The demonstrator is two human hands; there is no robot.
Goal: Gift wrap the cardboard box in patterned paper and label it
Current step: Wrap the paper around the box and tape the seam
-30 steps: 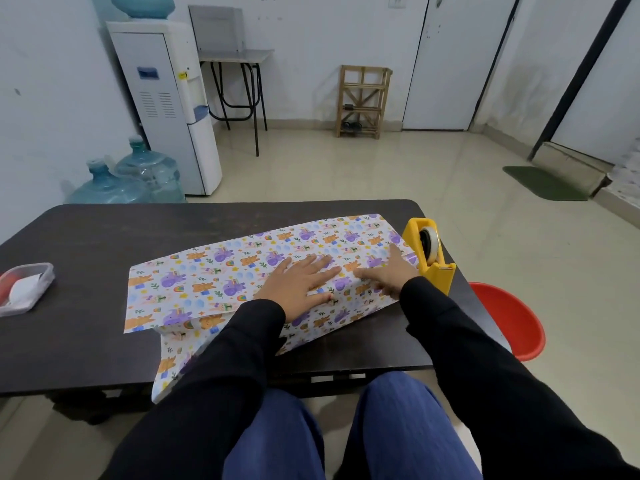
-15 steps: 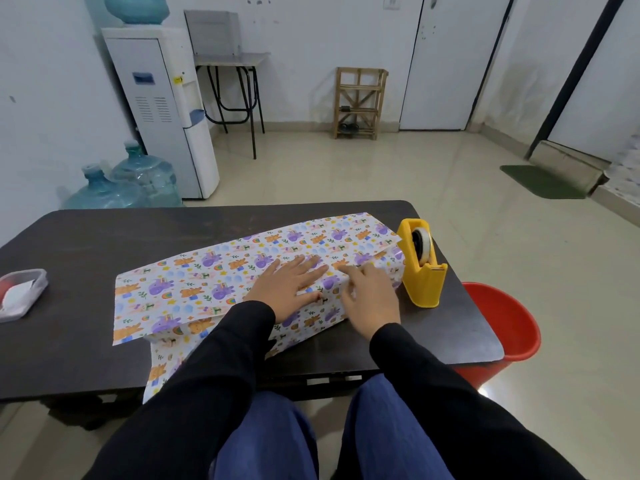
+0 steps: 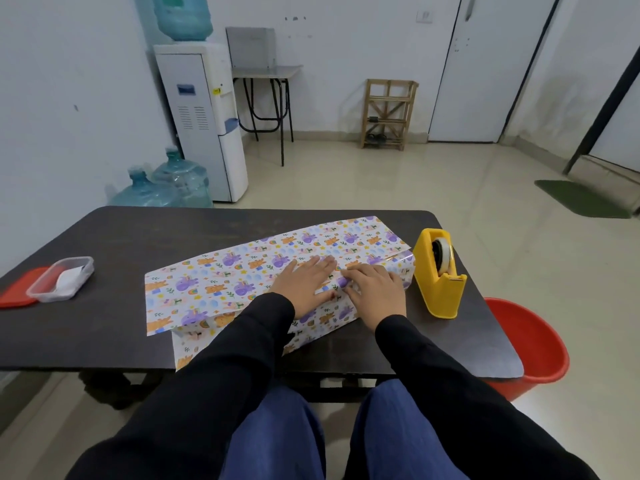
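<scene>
While both hands bear down on it, the patterned paper (image 3: 221,282) lies folded over the box, hidden beneath, on the dark table (image 3: 104,244). Long axis is diagonal, near-left end to far-right end. A loose paper flap juts out well left of the hands.

Left hand (image 3: 304,285): flat on the top face, fingers straight, slightly fanned, pointing far-right.

Right hand (image 3: 377,291): just beside it, fingers bent, tips down on the paper edge; pinching or only pressing, cannot tell.

Yellow tape dispenser (image 3: 440,289) stands just right of the right hand. Clear container (image 3: 62,280) sits well left of the left hand.
</scene>
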